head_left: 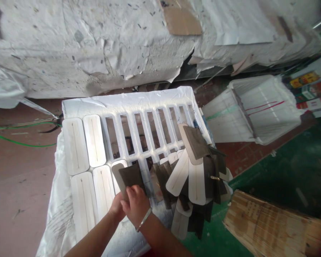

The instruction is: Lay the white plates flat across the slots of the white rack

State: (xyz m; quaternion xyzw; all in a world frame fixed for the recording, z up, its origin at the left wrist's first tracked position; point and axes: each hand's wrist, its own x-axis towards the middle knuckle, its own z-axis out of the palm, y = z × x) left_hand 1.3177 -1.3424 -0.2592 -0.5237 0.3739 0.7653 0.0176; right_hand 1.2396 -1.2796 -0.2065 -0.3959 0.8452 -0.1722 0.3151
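Note:
Both hands meet at the middle front of a white slatted rack [160, 149]. My right hand [137, 205], with a silver bangle at the wrist, is closed on a dark flat pouch piece [132, 176]. My left hand [118, 207] pinches the lower end of the pale rounded panel [119, 172] joined to it; its fingertips are partly hidden. Under and beside them lie pale rounded panels, each with a dark centre line, such as this front-row panel [103, 182]. To the right, a heap of dark zipped pieces with pale panels [196, 180] spreads over the rack's edge.
A white plastic crate [222, 119] lies tilted behind the rack's right side. A flattened cardboard box [267, 221] rests on the green floor at right. Across the back runs a long paper-covered table [117, 46] with a cardboard piece [180, 18]. Green cord [21, 141] crosses the left floor.

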